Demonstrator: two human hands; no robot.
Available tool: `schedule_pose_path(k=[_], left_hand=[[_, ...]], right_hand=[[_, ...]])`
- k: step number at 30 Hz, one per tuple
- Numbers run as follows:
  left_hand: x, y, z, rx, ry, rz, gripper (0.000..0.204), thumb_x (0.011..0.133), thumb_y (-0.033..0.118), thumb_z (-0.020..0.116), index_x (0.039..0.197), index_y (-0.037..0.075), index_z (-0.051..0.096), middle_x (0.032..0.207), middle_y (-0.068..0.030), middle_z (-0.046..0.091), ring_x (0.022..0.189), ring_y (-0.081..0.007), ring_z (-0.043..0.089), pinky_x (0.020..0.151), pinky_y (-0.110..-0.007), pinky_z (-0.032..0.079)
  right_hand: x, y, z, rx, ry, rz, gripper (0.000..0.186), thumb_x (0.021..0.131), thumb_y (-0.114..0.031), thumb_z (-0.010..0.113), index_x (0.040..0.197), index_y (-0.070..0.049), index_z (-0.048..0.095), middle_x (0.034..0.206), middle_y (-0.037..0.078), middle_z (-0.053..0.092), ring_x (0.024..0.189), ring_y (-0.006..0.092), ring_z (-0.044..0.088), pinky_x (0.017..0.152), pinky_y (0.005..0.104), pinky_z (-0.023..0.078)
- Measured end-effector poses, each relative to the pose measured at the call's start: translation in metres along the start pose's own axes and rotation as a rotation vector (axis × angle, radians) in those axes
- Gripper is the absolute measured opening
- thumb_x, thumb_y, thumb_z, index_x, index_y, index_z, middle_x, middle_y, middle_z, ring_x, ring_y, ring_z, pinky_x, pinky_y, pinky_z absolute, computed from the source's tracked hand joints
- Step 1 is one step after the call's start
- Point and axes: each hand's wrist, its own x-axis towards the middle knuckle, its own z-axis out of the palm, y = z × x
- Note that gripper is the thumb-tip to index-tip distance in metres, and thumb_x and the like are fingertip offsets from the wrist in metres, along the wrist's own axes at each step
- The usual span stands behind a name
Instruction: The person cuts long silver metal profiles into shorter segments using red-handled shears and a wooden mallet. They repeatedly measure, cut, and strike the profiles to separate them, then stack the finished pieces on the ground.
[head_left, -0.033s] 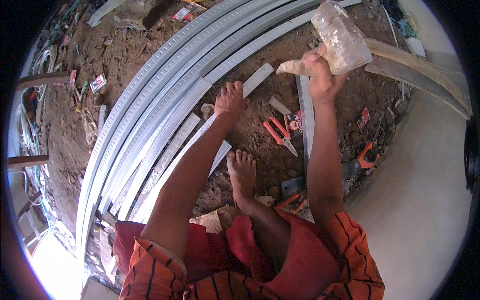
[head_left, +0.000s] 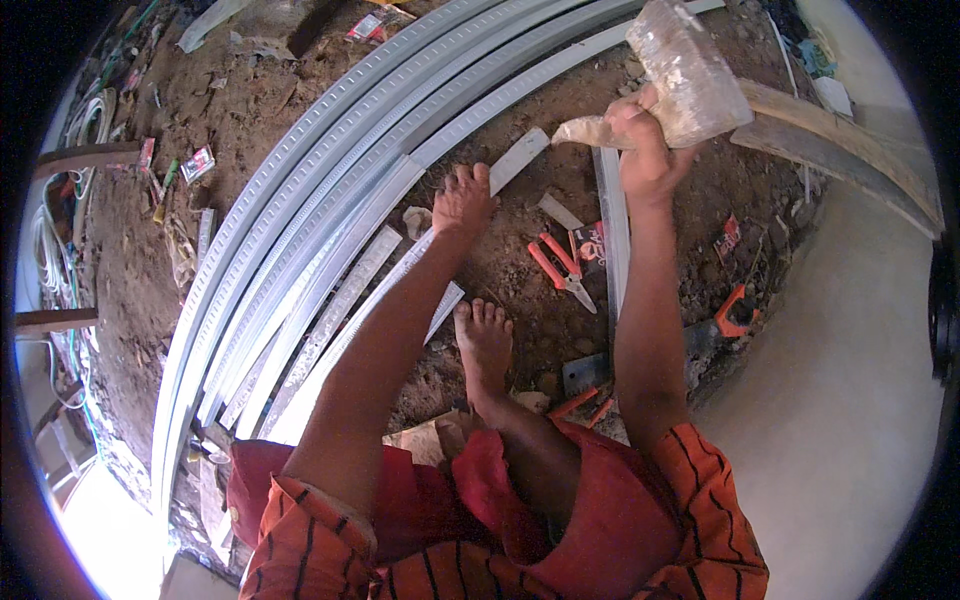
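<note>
My right hand (head_left: 652, 150) is closed around the handle of a thick, pale, worn wooden mallet (head_left: 690, 75), raised at the upper right. The handle's free end points left. My left hand (head_left: 462, 203) is closed over a narrow light metal strip (head_left: 520, 162), which runs from beyond my fingers down along my left forearm. My bare foot (head_left: 484, 340) rests on the dirt just below that hand. Between my two arms lie orange-handled snips (head_left: 562, 268), blades pointing toward me, beside a small metal offcut (head_left: 559, 211).
Long grey metal channels (head_left: 300, 170) curve across the left, some slotted. Another channel (head_left: 610, 215) lies beneath my right wrist. A handsaw with an orange handle (head_left: 736, 312) is partly covered by my right forearm. A pale wall (head_left: 830, 380) stands right, near wooden planks (head_left: 830, 150).
The mallet in my right hand has shifted very slightly to the right. My left hand stays on the metal strip.
</note>
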Motion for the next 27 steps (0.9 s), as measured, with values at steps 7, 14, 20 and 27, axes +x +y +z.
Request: schedule_pose_path(k=[7,14,20,27], left_hand=[[-0.003,0.001,-0.003,-0.007,-0.012,0.014,0.042,0.08,0.028,0.067,0.104,0.008,0.04,0.108,-0.015,0.05,0.106,-0.0337,0.054,0.084,-0.046,0.048],[0.002,0.0,-0.001,0.036,-0.027,-0.009,0.042,0.08,0.027,0.067,0.106,0.008,0.041,0.107,-0.0168,0.053,0.105,-0.0365,0.056,0.082,-0.048,0.05],[0.001,0.004,-0.01,-0.06,-0.111,-0.087,0.039,0.081,0.025,0.065,0.106,0.008,0.042,0.106,-0.0171,0.054,0.102,-0.0369,0.058,0.08,-0.049,0.051],[0.013,0.004,-0.008,-0.047,-0.045,-0.051,0.032,0.083,0.019,0.061,0.106,0.007,0.042,0.106,-0.018,0.054,0.101,-0.0368,0.06,0.075,-0.046,0.053]], right_hand=[[0.014,-0.003,0.022,-0.114,-0.177,-0.202,0.011,0.071,-0.005,0.055,0.081,-0.001,0.057,0.076,0.009,0.059,0.063,0.0201,0.057,0.064,0.0332,0.05],[0.022,-0.016,0.023,0.114,-0.139,-0.088,0.016,0.072,-0.005,0.054,0.087,-0.001,0.053,0.072,0.01,0.057,0.065,0.0209,0.058,0.068,0.0343,0.049],[-0.003,0.033,0.018,-0.184,-0.09,-0.092,0.018,0.07,-0.003,0.054,0.087,-0.002,0.055,0.081,0.009,0.058,0.073,0.0185,0.057,0.072,0.0346,0.049],[0.01,-0.008,0.032,0.026,-0.162,-0.138,0.014,0.07,-0.005,0.05,0.082,0.0,0.055,0.074,0.01,0.057,0.063,0.0217,0.055,0.061,0.0329,0.048]])
